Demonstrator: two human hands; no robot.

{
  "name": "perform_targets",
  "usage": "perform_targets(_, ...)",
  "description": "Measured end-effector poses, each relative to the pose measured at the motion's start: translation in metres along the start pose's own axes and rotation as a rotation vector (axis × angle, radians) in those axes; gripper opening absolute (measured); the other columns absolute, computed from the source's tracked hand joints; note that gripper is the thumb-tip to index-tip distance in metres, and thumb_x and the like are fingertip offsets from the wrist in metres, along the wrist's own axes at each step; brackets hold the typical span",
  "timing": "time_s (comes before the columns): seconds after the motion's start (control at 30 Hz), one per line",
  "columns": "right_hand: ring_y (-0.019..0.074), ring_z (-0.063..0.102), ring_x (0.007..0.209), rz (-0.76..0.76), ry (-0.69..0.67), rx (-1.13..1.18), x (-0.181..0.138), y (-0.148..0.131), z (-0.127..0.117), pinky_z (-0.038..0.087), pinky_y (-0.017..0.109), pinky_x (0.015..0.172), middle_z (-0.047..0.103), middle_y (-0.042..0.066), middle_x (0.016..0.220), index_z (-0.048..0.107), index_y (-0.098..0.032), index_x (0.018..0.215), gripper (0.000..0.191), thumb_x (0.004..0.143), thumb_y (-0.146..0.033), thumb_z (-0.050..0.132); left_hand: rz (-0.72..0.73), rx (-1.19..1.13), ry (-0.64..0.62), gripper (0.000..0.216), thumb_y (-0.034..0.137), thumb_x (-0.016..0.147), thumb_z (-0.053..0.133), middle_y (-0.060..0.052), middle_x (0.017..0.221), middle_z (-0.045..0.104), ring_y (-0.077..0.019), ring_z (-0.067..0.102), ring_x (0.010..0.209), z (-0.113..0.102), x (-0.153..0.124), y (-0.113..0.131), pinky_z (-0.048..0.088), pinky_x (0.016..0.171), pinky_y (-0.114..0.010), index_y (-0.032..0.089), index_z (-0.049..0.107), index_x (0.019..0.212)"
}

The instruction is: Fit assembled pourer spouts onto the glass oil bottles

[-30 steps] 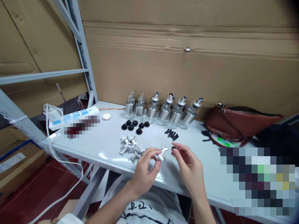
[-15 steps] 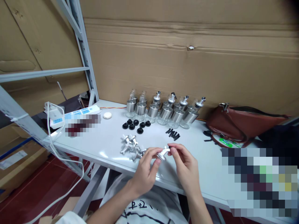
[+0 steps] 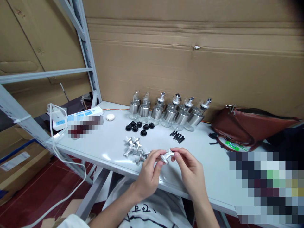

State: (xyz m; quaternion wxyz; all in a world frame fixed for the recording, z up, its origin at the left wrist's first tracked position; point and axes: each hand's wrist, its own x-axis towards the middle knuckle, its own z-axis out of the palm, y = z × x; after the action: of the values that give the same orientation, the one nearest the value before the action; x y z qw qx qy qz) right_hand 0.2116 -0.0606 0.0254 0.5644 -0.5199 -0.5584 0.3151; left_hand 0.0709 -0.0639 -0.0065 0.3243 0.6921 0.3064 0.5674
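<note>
Spout [image 3: 168, 155] is finger-pinched at its base by your left hand [image 3: 148, 174], apparently for steadiness, while your right hand [image 3: 192, 167] finger-pinches its tip.

- The place looked like a makeshift workshop or storeroom corner.
- A grey metal frame [image 3: 89, 53] with bolt holes, like warehouse shelving, stood at the left.
- A big creased cardboard sheet [image 3: 152, 63] served as the back wall.
- On the plain white table [image 3: 218, 185], matching bottles [image 3: 170, 116] stood in rows, with silver spouts [image 3: 130, 148], black caps [image 3: 143, 133] and black strips [image 3: 181, 139] grouped by kind.
- A power strip [image 3: 96, 110] lay beside them.
- An open carton [image 3: 22, 172] sat over red floor tiles [image 3: 47, 186].
</note>
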Motion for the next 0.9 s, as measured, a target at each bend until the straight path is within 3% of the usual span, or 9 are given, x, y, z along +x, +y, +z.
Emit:
perform_targets(0.4,0.0117,0.059,0.061,-0.099,0.041,0.018,-0.001,-0.002,0.004,0.05,0.021,0.059,0.062,0.0,0.066,0.069,-0.021,0.083,0.014,0.082,-0.033,0.062,-0.062,-0.007,0.06,0.028,0.023,0.098,0.034,-0.01,0.11,0.059,-0.0169,0.058,0.1,0.0,0.001,0.004,0.049,0.089,-0.031,0.017,0.05,0.121)
perform_targets(0.7,0.0089,0.058,0.061,-0.202,-0.016,0.019,0.0,-0.016,0.013,0.048,0.015,0.057,0.06,-0.002,0.067,0.07,-0.024,0.083,0.01,0.085,-0.025,0.06,-0.038,0.057,-0.05,0.032,0.014,0.097,0.037,-0.007,0.114,0.058,-0.0147,0.058,0.104,-0.033,0.009,0.029,0.049,0.089,-0.024,0.022,0.046,0.126)
perform_targets(0.9,0.0089,0.058,0.058,-0.145,0.027,0.009,0.003,-0.016,0.021,0.048,0.016,0.054,0.062,-0.001,0.07,0.068,-0.023,0.082,0.01,0.085,-0.029,0.061,-0.019,0.042,-0.174,0.036,0.012,0.096,0.038,-0.007,0.118,0.057,-0.0149,0.056,0.111,-0.049,0.019,0.033,0.047,0.095,-0.024,0.023,0.043,0.13)
